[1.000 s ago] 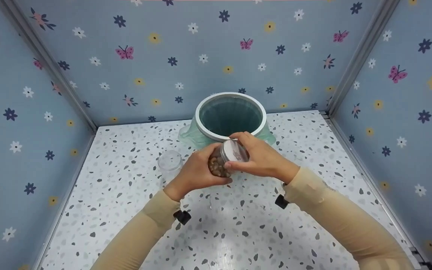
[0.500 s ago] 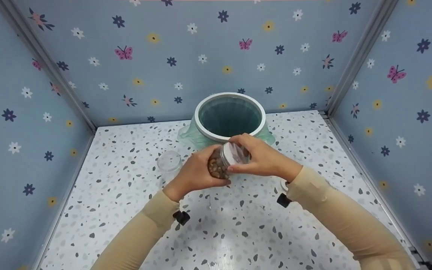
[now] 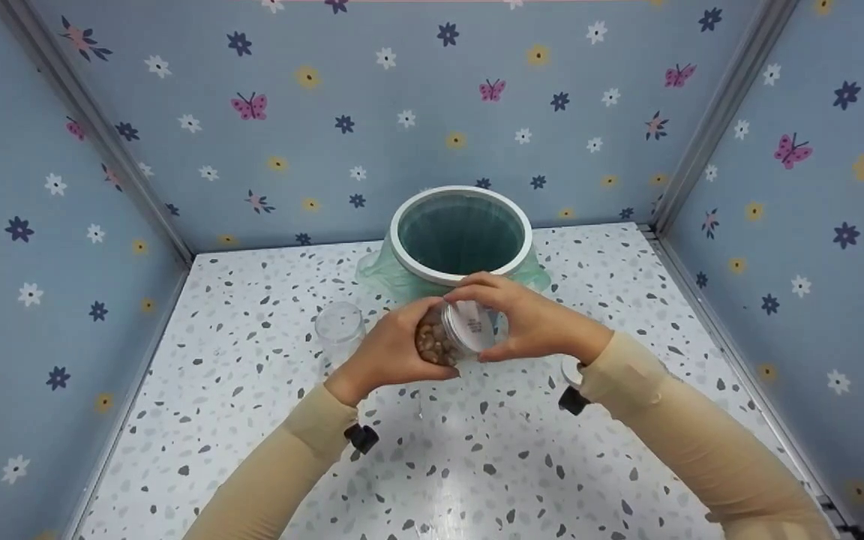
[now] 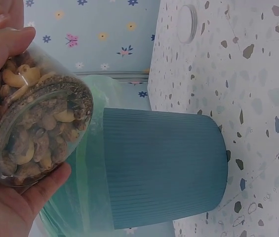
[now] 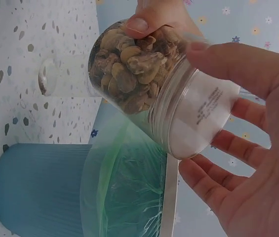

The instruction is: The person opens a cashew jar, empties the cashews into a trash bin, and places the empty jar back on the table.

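A clear jar (image 5: pixel 134 69) of brown-skinned cashew nuts is held tilted above the table, its lid end towards the right. My left hand (image 3: pixel 394 343) grips the jar's body, with fingers and thumb curled round it in the left wrist view. At the other end is a white lid (image 5: pixel 201 113) with small print and a clear ridged rim. Thumb and fingertips of my right hand (image 3: pixel 541 319) are curved around the lid's edge, the palm held away from its top. Part of the jar is hidden behind the left hand.
Behind the hands stands a ribbed blue-green bin (image 4: pixel 164 168) with a white rim (image 3: pixel 402 251) and a green liner bag. A clear, empty-looking jar (image 3: pixel 340 324) is left of the hands. Beside the right wrist lies a round white lid (image 4: pixel 186 23). Patterned panels enclose the speckled table (image 3: pixel 252 420).
The right hand has shifted slightly right, and its thumb has moved to the lid's lower edge. The lid's printed top now faces more towards the head view. The left hand keeps its grip.
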Demonstrator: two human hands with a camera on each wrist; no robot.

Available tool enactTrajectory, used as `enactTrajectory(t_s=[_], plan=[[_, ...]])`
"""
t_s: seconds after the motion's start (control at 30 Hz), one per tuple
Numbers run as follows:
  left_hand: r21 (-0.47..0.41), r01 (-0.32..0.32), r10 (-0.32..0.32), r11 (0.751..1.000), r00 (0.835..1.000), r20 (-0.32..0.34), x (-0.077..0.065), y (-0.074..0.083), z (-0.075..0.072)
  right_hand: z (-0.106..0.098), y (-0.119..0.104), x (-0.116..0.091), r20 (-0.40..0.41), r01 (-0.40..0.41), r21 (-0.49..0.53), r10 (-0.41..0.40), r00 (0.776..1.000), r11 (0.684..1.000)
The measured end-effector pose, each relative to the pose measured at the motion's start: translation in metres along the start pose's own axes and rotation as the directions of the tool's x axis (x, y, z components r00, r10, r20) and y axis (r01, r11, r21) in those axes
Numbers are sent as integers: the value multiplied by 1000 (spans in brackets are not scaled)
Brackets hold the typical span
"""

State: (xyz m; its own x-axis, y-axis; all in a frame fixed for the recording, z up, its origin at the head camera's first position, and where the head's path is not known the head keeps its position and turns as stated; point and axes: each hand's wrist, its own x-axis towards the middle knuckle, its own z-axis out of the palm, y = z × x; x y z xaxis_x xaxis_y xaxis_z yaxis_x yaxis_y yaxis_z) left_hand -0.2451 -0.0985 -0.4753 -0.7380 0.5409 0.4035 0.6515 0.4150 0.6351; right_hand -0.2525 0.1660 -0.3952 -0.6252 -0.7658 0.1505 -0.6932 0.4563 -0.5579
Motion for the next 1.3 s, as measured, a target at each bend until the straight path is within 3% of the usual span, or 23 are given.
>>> enactTrajectory(t_s=[0.37, 0.63, 0.9, 1.1, 1.3], plan=[[2, -1, 1, 1000, 1000, -9, -2, 0, 2, 2, 0, -1, 0, 9, -9, -9, 1000, 1000], [20, 15, -15, 1000, 1000, -4, -1, 0, 2, 4, -5, 1, -94, -123, 61, 128, 987, 991], [33, 19, -18, 999, 1000, -8, -1, -1, 2, 7, -8, 3, -87, -260, 61, 265, 960, 964], [45, 13, -12, 999, 1000, -13, -2, -2, 2, 7, -7, 4, -75, -251, 79, 257, 964, 965], [51, 9, -9, 999, 1000, -10, -3, -2, 1, 4, -5, 3, -50, -166, 99, 171, 984, 981]])
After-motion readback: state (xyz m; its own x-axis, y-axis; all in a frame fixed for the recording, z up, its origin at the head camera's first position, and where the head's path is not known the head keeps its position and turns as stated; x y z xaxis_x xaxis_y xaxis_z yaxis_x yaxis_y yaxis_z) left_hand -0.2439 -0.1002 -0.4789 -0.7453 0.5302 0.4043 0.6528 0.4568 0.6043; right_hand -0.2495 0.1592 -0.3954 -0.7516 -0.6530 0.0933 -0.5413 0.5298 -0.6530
